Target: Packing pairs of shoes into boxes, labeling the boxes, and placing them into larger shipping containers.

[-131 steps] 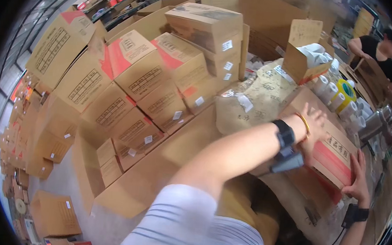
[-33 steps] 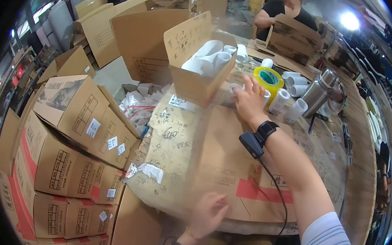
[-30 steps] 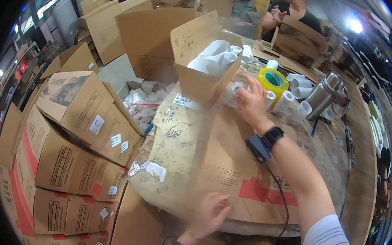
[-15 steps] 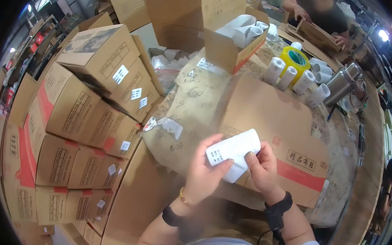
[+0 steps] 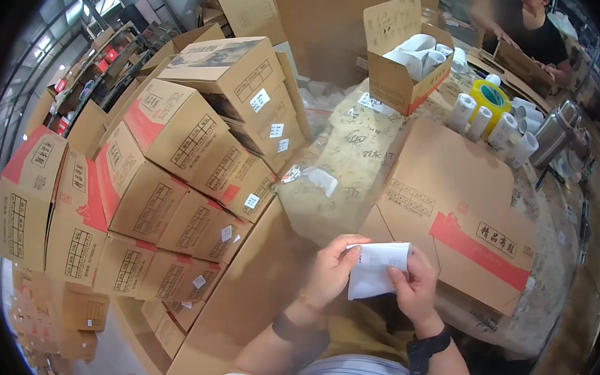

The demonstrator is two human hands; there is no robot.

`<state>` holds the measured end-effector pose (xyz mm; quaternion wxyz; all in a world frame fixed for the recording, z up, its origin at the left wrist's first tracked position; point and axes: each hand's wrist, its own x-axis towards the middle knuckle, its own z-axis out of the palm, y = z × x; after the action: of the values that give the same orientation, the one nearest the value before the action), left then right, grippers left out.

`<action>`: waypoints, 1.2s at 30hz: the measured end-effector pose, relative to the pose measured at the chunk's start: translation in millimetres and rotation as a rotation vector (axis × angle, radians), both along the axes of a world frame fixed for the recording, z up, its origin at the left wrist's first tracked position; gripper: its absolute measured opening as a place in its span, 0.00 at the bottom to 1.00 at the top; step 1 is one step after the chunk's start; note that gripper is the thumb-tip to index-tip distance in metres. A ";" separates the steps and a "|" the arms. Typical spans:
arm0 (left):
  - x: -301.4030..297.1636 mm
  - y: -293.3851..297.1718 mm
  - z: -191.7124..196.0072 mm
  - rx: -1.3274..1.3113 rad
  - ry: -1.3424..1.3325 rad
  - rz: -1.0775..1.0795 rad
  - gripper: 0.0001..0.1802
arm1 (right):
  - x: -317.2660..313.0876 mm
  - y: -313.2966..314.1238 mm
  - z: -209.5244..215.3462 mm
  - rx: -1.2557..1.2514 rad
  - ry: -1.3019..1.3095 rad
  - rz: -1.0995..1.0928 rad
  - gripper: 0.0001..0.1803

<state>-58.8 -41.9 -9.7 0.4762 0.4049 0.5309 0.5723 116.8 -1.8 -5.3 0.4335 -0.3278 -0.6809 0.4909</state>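
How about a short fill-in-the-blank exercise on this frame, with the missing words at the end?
1. The paper held by the left hand and the right hand is ____ in colour.
2. The large cardboard near the right hand has a wide stripe coloured ____.
3. In the picture, the metal flask stands to the ____ of the yellow tape.

Missing words: white; red; right.
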 end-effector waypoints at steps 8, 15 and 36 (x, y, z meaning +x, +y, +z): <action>-4.5 -12.8 5.7 0.339 0.739 0.308 0.07 | -22.2 -27.2 -13.1 -0.221 0.137 -0.198 0.10; -37.8 0.5 4.2 0.387 0.082 0.658 0.19 | -25.3 -27.5 -20.7 -0.364 0.345 -0.302 0.12; -23.5 -15.3 25.7 0.064 -0.014 -0.191 0.25 | -17.7 -24.5 -7.1 -0.121 0.292 -0.085 0.17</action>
<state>-82.3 -57.1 16.0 0.5192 0.4647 0.4680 0.5435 99.1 -26.3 -12.4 0.5275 -0.3070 -0.5656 0.5546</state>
